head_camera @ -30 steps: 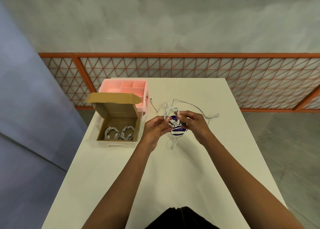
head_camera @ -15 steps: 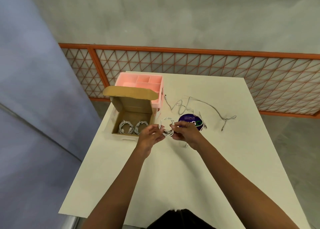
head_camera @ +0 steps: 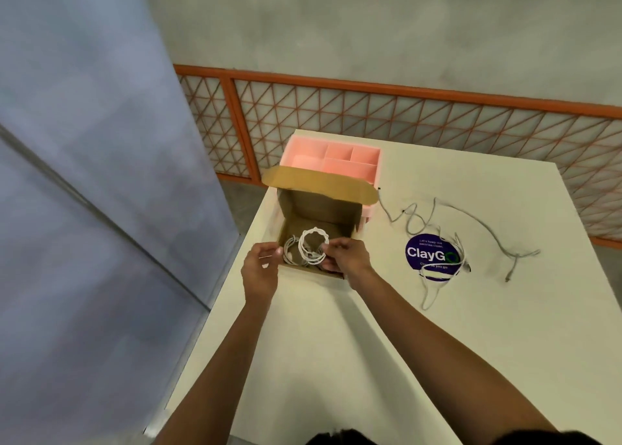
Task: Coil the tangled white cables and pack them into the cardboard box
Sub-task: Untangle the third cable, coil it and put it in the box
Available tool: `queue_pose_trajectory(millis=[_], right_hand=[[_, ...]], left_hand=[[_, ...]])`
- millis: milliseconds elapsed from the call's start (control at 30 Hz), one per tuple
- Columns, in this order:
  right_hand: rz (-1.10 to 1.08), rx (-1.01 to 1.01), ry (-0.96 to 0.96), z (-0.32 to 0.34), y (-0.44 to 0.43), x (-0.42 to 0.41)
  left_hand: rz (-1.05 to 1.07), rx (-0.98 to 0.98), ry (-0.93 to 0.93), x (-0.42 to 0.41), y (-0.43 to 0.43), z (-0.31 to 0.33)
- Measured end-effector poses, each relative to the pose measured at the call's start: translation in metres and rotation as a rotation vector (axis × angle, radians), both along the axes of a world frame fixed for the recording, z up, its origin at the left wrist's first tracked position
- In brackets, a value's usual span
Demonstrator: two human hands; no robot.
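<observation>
White cable coil — round, bumpy, over box

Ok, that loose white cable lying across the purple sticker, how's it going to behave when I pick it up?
Probably floppy: the loose cable lies in limp, irregular bends over the sticker. Likely light, being so thin. It seems to cross another strand, so lifting one end may drag that along.
</observation>
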State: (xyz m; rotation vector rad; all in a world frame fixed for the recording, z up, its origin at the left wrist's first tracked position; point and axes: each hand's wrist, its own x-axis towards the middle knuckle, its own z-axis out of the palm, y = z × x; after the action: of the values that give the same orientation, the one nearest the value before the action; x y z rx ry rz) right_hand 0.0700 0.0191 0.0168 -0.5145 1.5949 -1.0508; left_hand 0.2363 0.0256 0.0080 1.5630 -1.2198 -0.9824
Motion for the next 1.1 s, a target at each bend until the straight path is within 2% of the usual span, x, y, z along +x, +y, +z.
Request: queue_pose_trajectory(millis=[133,200,467,600,767,900,1100], right_hand=[[-0.076,0.055,0.020,-0.012,-0.031,0.023],[-0.123,0.085,0.050,-0.020,-0.045,0.030],[-0.192,0.159,0.164,-0.038,-0.079,0.037],[-0.184,0.181,0.206,-0.042,-0.088,0.037],[-0.121,0.257,0.286,-0.071,-0.105,0.031],[-0.108,0.262,0.368,-0.042,-0.095,0.038],[-0.091,0.245,0.440,-0.040,-0.094,0.039]], left_hand=[[0.016,0.043,-0.264,0.023,-0.012,-0.013],[-0.035,0.111,-0.310,0.031,-0.017,-0.017],[-0.255,0.265,-0.257,0.041,-0.027,-0.032],[-0.232,0.268,-0.206,0.039,-0.024,-0.039],[-0.207,0.245,-0.226,0.036,-0.024,-0.041],[-0.210,0.238,-0.241,0.037,-0.024,-0.039],[-0.229,0.238,-0.269,0.037,-0.025,-0.037]])
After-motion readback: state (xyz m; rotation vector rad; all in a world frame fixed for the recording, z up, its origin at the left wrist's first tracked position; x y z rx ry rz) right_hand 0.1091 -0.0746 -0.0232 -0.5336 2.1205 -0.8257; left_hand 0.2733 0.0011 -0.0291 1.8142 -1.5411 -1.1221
